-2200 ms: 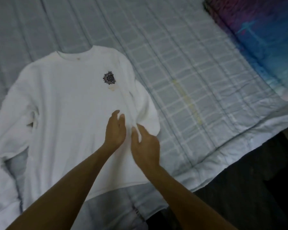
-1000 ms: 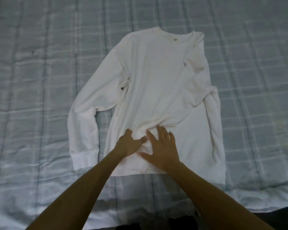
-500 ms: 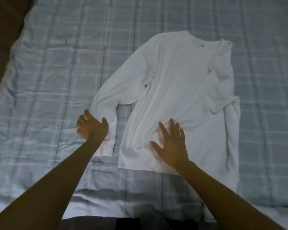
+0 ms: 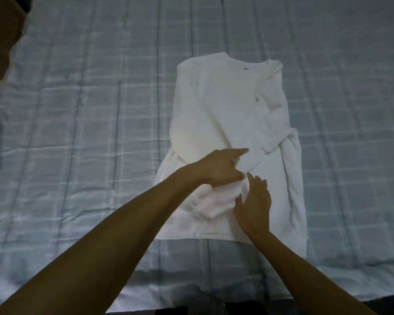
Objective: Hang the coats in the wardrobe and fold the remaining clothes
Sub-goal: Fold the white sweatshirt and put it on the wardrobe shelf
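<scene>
A white long-sleeved shirt (image 4: 216,110) lies flat on the bed with its collar at the far end. Its right sleeve (image 4: 291,178) is folded in along the right side. The left sleeve (image 4: 210,202) is folded across the lower body of the shirt. My left hand (image 4: 221,167) is over the middle of the shirt and grips this sleeve, with the forefinger stretched out. My right hand (image 4: 254,201) rests beside it on the lower part of the shirt with its fingers straight.
The shirt lies on a light blue checked bedspread (image 4: 89,133). The near edge of the bed (image 4: 191,301) runs along the bottom, with dark floor below it. A brown surface (image 4: 2,30) fills the top left corner.
My left hand took the left sleeve from the left side and brought it over the body of the shirt. My right hand stayed on the lower part of the shirt.
</scene>
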### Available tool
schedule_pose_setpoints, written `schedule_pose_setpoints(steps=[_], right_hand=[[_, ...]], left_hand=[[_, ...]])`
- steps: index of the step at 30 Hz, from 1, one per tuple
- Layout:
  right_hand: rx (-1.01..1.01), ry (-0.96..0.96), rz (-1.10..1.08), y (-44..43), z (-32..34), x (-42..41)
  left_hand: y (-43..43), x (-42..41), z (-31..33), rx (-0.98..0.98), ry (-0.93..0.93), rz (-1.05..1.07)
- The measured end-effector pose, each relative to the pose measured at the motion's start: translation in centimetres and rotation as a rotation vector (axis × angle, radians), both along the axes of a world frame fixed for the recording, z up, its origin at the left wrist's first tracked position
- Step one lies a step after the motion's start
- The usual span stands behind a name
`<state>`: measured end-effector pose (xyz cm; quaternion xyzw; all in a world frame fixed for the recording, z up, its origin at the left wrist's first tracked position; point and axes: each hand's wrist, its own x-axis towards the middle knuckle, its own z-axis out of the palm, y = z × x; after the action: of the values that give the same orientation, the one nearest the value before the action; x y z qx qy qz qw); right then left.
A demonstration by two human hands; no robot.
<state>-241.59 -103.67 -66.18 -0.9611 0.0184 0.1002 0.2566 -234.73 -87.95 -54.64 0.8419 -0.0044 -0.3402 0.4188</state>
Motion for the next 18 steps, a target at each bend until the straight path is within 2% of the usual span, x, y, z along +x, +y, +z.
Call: schedule_pose_setpoints(steps=[2, 4, 6, 8, 11, 14, 18], right_hand=[[-0.042, -0.036, -0.065, -3.4, -0.1, -0.2], [-0.11, -0.024, -0.143, -6.4, 0.1, -0.8], [-0.144, 0.0, -0.165, -8.6, 0.1, -1.4], [-0.145, -0.005, -0.161, -9.8, -0.2, -2.0], [-0.116, 0.003, -0.221, -10.0, -0.5, -2.0], [-0.103, 0.06, -0.367, -9.5, 0.0, -1.4], [-0.121, 0.331, -0.49, -10.7, -0.6, 0.0]], left_hand=[[-4.5, -0.3, -0.4, -0.044, 0.317, -0.136], [-6.6, -1.0, -1.6, -0.041, 0.393, -0.156], [-6.6, -1.8, -2.7, -0.068, 0.293, -0.024], [-5.3, -2.5, -4.0, -0.031, 0.094, 0.168], [-2.5, -3.1, -6.6, 0.238, -0.265, 0.241], [-1.5, -3.8, -8.7, 0.453, -0.279, 0.039], [-3.0, -4.9, -11.1, 0.567, -0.186, -0.149]])
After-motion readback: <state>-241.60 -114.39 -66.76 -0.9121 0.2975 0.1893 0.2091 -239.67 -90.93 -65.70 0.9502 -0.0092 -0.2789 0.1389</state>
